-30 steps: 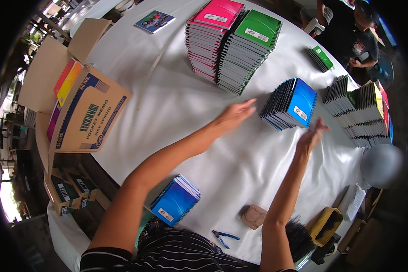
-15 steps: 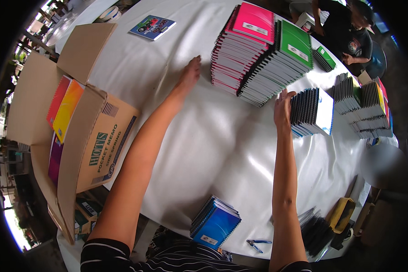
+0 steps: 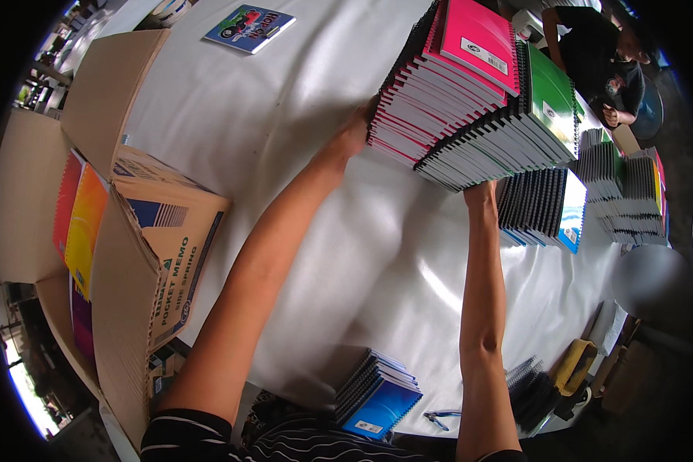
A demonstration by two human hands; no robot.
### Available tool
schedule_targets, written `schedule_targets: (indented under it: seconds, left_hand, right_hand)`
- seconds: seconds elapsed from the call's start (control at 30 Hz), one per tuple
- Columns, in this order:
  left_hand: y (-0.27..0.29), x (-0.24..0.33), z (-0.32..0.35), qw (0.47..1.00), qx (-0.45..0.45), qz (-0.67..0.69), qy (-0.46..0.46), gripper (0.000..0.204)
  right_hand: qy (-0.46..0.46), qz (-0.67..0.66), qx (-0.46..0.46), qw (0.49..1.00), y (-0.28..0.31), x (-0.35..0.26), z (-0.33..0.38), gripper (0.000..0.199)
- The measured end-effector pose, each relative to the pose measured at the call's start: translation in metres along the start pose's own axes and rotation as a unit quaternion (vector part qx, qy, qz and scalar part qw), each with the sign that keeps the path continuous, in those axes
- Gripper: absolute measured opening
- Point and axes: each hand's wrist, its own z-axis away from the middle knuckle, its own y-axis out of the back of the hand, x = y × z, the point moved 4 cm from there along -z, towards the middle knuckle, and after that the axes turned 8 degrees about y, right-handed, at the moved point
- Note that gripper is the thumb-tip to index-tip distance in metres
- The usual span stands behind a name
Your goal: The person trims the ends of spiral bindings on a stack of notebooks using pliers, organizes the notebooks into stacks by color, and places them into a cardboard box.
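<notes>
A tall stack of pink-covered spiral notebooks and a stack of green-covered spiral notebooks stand side by side, pressed together. My left hand is against the left side of the pink stack, its fingertips hidden behind it. My right hand reaches under the near lower edge of the green stack, and its fingers are out of sight. The two hands grip the double stack between them. Just right of my right hand sits a row of blue-and-white spiral notebooks.
An open cardboard box holding colourful notebooks stands at left. A blue picture-covered book lies far left. Blue notebooks and pliers are near me. More notebook stacks, black wire coils and another person are at right.
My left hand has moved right onto the pink stack. My right hand has gone from beside the blue-and-white notebooks to under the green stack's edge. The double stack looks larger and nearer.
</notes>
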Motion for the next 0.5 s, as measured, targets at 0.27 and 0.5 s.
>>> schedule_targets:
  seconds: [0.27,0.5]
  left_hand:
    - [0.038,0.016,0.032,0.997,0.036,-0.044,-0.048,0.053]
    - [0.088,0.027,0.082,0.989,0.097,-0.063,-0.090,0.051]
  right_hand:
    - [0.002,0.017,0.002,1.000,-0.044,0.009,0.034,0.052]
    - [-0.044,-0.006,0.069,0.997,-0.094,0.046,0.081,0.047]
